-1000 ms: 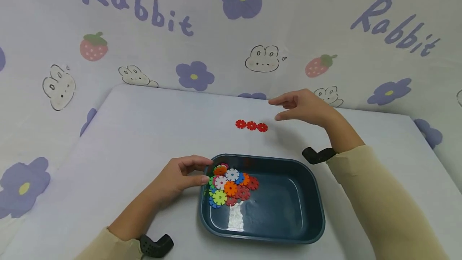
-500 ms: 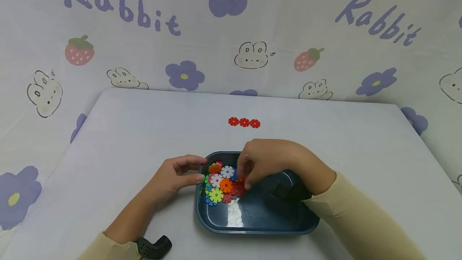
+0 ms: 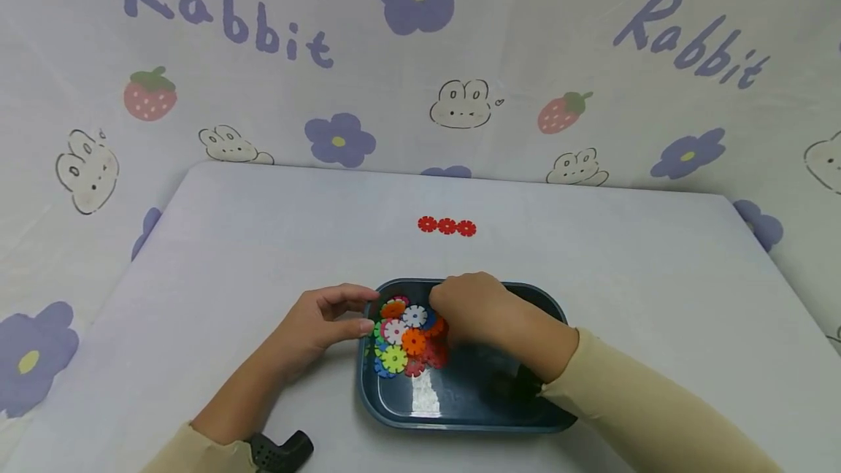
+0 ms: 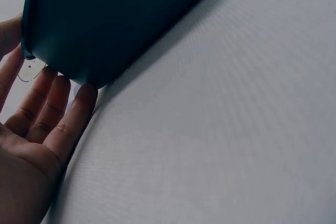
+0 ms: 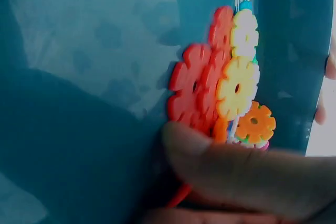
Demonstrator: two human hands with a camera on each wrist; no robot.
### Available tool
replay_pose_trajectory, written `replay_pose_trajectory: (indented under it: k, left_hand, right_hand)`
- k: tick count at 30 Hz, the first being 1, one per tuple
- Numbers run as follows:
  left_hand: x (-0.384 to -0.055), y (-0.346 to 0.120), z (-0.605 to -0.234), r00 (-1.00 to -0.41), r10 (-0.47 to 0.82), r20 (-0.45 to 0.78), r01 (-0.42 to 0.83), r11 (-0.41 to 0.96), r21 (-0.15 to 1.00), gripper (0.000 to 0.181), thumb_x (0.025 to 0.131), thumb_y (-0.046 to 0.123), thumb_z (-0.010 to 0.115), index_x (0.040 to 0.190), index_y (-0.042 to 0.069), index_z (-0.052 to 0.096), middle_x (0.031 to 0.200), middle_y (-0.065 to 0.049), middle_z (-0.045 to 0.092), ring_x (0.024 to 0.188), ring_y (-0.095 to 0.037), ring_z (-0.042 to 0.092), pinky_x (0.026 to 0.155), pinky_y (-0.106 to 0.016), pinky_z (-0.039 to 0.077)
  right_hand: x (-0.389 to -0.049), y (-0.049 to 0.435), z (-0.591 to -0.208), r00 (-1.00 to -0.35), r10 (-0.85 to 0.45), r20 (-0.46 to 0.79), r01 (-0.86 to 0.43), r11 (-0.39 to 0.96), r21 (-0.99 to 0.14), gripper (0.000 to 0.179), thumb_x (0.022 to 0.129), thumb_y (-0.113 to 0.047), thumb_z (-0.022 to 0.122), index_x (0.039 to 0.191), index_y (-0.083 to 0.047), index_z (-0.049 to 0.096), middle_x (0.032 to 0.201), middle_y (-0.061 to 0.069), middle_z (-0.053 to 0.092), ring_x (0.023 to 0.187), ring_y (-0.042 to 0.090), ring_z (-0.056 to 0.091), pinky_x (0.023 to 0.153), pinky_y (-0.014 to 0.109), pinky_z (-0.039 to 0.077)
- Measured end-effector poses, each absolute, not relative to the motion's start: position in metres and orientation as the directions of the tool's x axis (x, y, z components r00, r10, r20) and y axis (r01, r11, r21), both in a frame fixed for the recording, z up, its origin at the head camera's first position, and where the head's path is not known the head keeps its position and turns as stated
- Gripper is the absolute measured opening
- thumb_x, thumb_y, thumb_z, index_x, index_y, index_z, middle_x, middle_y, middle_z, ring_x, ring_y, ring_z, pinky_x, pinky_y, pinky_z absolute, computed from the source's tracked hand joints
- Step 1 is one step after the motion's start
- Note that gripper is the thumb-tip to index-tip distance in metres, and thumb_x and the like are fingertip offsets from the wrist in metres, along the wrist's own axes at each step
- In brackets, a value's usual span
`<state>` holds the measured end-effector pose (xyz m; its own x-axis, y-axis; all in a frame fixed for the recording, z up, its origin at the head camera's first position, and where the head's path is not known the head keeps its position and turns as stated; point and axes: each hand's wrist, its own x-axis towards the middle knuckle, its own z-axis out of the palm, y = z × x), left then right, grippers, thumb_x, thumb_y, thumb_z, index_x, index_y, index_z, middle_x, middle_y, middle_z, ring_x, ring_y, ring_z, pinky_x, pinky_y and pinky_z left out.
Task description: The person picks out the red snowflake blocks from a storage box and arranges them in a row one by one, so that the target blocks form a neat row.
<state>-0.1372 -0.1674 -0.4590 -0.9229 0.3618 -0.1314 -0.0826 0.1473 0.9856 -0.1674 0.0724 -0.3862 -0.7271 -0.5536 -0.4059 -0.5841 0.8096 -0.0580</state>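
Note:
A dark blue-green plastic tray (image 3: 473,407) holds a pile of colourful notched snowflake discs (image 3: 394,358) at its left end. My left hand (image 3: 331,320) holds the tray's left end, its thumb at the rim and its other fingers against the outer wall (image 4: 100,35). Inside the tray, my right hand (image 3: 479,312) reaches down at the right side of the pile. In the right wrist view, a red snowflake disc (image 5: 180,195) shows partly between the thumb (image 5: 210,156) and fingers. Other red discs (image 5: 191,85) lie just beyond the thumb; the fingertips are mostly hidden.
Three red discs (image 3: 447,226) lie joined in a row on the white table (image 3: 263,232), behind the tray. A printed cloth (image 3: 394,71) hangs behind the table. A black wrist device (image 3: 282,451) sits by the left sleeve.
My right hand has come from beside the red row down into the tray, to the pile's right side. The left hand stays at the tray's end. The head view has shifted slightly.

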Motion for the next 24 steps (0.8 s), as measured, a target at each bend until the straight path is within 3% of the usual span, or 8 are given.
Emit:
replay_pose_trajectory:
  k: [8, 13, 19, 24]
  left_hand:
    - [-0.138, -0.168, -0.458, -0.924, 0.355, -0.14, -0.099, 0.132, 0.986, 0.039, 0.083, 0.023, 0.079, 0.12, 0.015, 0.069, 0.119, -0.005, 0.068, 0.123, -0.022, 0.057, 0.102, -0.037, 0.048]
    - [-0.138, -0.168, -0.456, -0.92, 0.365, -0.144, -0.103, 0.128, 0.986, 0.039, 0.084, 0.024, 0.078, 0.121, 0.016, 0.069, 0.123, -0.003, 0.066, 0.122, -0.022, 0.057, 0.1, -0.035, 0.05]
    - [-0.14, -0.169, -0.456, -0.918, 0.373, -0.139, -0.1, 0.121, 0.988, 0.041, 0.083, 0.023, 0.079, 0.122, 0.013, 0.068, 0.128, -0.004, 0.064, 0.117, -0.023, 0.059, 0.097, -0.031, 0.05]
    - [-0.138, -0.168, -0.457, -0.914, 0.374, -0.159, -0.12, 0.124, 0.985, 0.041, 0.083, 0.023, 0.079, 0.122, 0.014, 0.068, 0.127, -0.003, 0.065, 0.118, -0.022, 0.059, 0.098, -0.034, 0.049]
  right_hand:
    - [-0.178, 0.067, -0.398, -0.581, -0.685, -0.439, -0.547, 0.728, -0.414, 0.021, 0.08, -0.03, 0.081, 0.097, -0.019, 0.073, 0.077, -0.01, 0.065, 0.07, 0.01, 0.057, 0.063, 0.022, 0.051]
    - [-0.183, 0.07, -0.405, -0.48, -0.782, -0.398, -0.506, 0.618, -0.602, 0.008, 0.088, -0.026, 0.073, 0.094, -0.021, 0.075, 0.074, -0.013, 0.066, 0.066, 0.006, 0.061, 0.066, 0.021, 0.054]
    - [-0.192, 0.073, -0.402, -0.452, -0.841, -0.299, -0.491, 0.514, -0.704, 0.009, 0.089, -0.025, 0.073, 0.096, -0.021, 0.076, 0.083, -0.013, 0.069, 0.075, 0.004, 0.062, 0.075, 0.022, 0.056]
    - [-0.191, 0.073, -0.403, -0.456, -0.85, -0.264, -0.414, 0.464, -0.783, 0.022, 0.09, -0.018, 0.072, 0.112, -0.017, 0.073, 0.082, -0.007, 0.07, 0.073, 0.01, 0.065, 0.074, 0.025, 0.057]
